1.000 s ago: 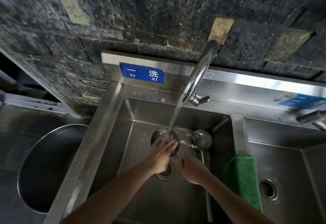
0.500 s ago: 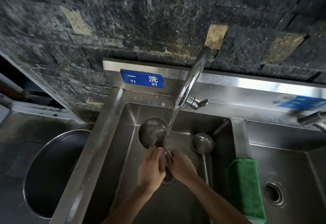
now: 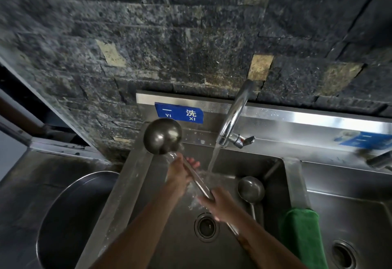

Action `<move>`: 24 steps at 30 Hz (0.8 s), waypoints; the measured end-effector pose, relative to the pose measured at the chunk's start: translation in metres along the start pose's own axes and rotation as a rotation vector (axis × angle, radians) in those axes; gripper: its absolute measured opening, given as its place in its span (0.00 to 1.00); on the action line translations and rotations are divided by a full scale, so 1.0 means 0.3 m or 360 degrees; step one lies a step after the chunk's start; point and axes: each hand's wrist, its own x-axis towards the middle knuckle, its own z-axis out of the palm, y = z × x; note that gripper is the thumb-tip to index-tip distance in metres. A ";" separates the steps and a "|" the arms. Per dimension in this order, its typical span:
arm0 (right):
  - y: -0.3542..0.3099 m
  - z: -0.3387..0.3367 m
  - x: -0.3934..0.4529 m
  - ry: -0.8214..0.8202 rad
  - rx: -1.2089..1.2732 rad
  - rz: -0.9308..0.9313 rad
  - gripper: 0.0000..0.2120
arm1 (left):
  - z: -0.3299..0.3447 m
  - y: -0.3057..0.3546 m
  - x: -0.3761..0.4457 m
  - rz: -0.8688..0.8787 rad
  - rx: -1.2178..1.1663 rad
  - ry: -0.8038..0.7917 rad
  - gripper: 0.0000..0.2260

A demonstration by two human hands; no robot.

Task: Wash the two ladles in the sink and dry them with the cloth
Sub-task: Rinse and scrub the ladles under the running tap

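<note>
The left hand (image 3: 179,173) is being kept closed around the upper handle of a large steel ladle (image 3: 163,136), just below its bowl. The right hand (image 3: 219,204) is being kept closed around the same handle lower down, with the handle's end projecting past the wrist toward the viewer. The ladle is being held tilted, its bowl raised up and to the left over the left rim of the sink, with the rounded outer surface turned toward the camera. The stretch of handle between the two hands is being struck by a stream of water (image 3: 213,158), and spray is being thrown off around it.

The water is being delivered by a curved chrome faucet (image 3: 235,114), mounted at the back ledge. A second, smaller ladle (image 3: 251,190) is being left lying in the left sink basin (image 3: 273,171), near its right wall, bowl facing up, handle running toward the viewer. A round drain (image 3: 205,227) is being shown in the basin floor below the hands. A green cloth (image 3: 302,237) is being kept draped over the divider between the two basins. A blue sign (image 3: 179,112) is being displayed on the steel backsplash. A large round steel basin (image 3: 63,215) is being seen at the left.
</note>
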 end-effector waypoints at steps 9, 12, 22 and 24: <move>0.087 -0.033 -0.066 0.0338 -0.0337 0.0254 0.20 | -0.004 0.168 0.017 0.0292 -0.0209 0.0177 0.17; -0.109 -0.030 0.026 0.0495 -0.0246 0.0113 0.25 | 0.034 0.073 -0.007 0.0213 -0.0310 0.0043 0.16; 0.177 0.013 -0.167 0.0238 -0.0220 0.0228 0.20 | -0.008 0.174 0.020 0.0227 -0.0237 -0.0023 0.16; 0.199 0.013 -0.229 0.0228 -0.0235 0.0337 0.20 | 0.003 0.129 0.009 0.0170 -0.0259 -0.0026 0.16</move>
